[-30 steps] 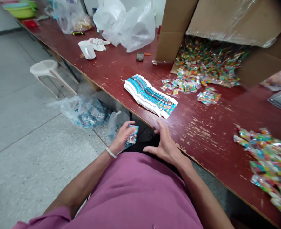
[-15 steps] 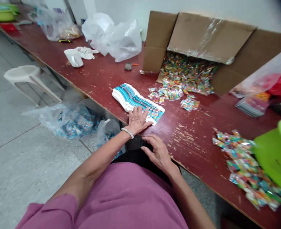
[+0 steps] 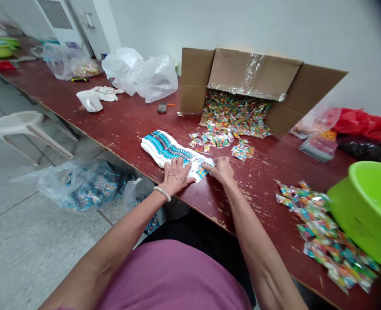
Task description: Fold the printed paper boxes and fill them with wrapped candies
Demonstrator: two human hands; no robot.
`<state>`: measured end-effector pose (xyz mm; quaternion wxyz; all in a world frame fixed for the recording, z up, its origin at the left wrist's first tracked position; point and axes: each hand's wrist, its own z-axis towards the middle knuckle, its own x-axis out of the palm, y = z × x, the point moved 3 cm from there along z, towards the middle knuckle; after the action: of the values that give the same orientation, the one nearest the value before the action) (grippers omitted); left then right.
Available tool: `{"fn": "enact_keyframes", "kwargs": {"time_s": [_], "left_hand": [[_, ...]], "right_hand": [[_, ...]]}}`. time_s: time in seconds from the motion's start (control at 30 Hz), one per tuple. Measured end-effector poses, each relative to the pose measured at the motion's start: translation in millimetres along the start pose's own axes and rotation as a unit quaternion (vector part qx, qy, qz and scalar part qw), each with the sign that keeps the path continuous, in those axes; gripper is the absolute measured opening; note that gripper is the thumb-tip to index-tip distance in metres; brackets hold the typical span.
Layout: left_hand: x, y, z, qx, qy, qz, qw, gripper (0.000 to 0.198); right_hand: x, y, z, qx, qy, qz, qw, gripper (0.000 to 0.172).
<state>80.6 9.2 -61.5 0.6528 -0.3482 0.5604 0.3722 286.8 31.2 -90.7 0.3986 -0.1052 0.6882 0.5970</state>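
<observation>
1. The left hand (image 3: 175, 175) is lying flat on the near end of a fanned row of cards (image 3: 162, 147) on the counter (image 3: 125, 122), fingers (image 3: 179, 163) spread wide and pressing down.
2. The right hand (image 3: 222, 168) is sitting just to the right, with its fingers touching the row's last card. Cannot tell if they are pinching it.
3. The row's long axis is running from the fingers away and to the left. Both hands are working at the same near-right end.
4. The cards are overlapping like shingles, blue printed faces up.
5. Loose sweet packets (image 3: 221, 140) are lying just beyond the right fingers, apart from the cards. A box (image 3: 195, 82) is standing open behind them.
</observation>
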Motion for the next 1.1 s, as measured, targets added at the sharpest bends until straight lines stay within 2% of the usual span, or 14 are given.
{"fn": "enact_keyframes", "kwargs": {"time_s": [0.13,0.23,0.3,0.37,0.4,0.43,0.5,0.57,0.6,0.63,0.7,0.83,1.0,1.1], "left_hand": [[-0.3,1,1,0.009,0.011,-0.003,1.000,0.064],[-9.9,3,0,0.019,0.012,-0.024,0.999,0.070],[-23.0,4,-3,0.021,-0.010,-0.099,0.995,0.076],[-35.4,1,-8,0.024,-0.003,-0.269,0.963,0.073],[-38.7,-2,-13,0.029,0.037,-0.380,0.924,0.068],[-39.6,-8,-20,0.035,0.105,-0.492,0.863,0.064],[-37.7,-24,-38,0.042,0.270,-0.672,0.688,0.059],[-35.0,-39,-58,0.036,0.370,-0.765,0.527,0.060],[-33.1,-44,-67,0.030,0.383,-0.791,0.477,0.061],[-31.0,-47,-73,0.022,0.379,-0.808,0.450,0.061],[-26.7,-48,-82,0.010,0.356,-0.822,0.444,0.060],[-23.4,-42,-88,-0.018,0.323,-0.815,0.481,0.055],[-28.9,-39,-86,-0.043,0.264,-0.797,0.542,0.040],[-27.0,-42,-87,-0.084,0.231,-0.798,0.550,0.035]], "right_hand": [[-3,-9,-9,0.017,-0.041,0.086,0.995,0.048],[-15,-14,-22,0.013,-0.033,0.189,0.981,0.042],[-28,-12,-35,0.004,-0.018,0.246,0.969,0.042],[-41,-5,-51,-0.009,0.014,0.296,0.955,0.042],[-45,0,-61,-0.017,0.043,0.326,0.944,0.040],[-49,7,-71,-0.026,0.079,0.359,0.930,0.038],[-52,23,-89,-0.045,0.158,0.421,0.892,0.033],[-51,37,-105,-0.052,0.214,0.454,0.863,0.031],[-50,42,-111,-0.050,0.233,0.460,0.855,0.030],[-49,46,-116,-0.047,0.246,0.464,0.850,0.030],[-47,50,-124,-0.041,0.257,0.466,0.845,0.030],[-48,52,-135,-0.032,0.266,0.480,0.835,0.030],[-46,48,-148,-0.032,0.269,0.499,0.823,0.056],[-37,44,-161,-0.018,0.305,0.485,0.819,0.039]]}}
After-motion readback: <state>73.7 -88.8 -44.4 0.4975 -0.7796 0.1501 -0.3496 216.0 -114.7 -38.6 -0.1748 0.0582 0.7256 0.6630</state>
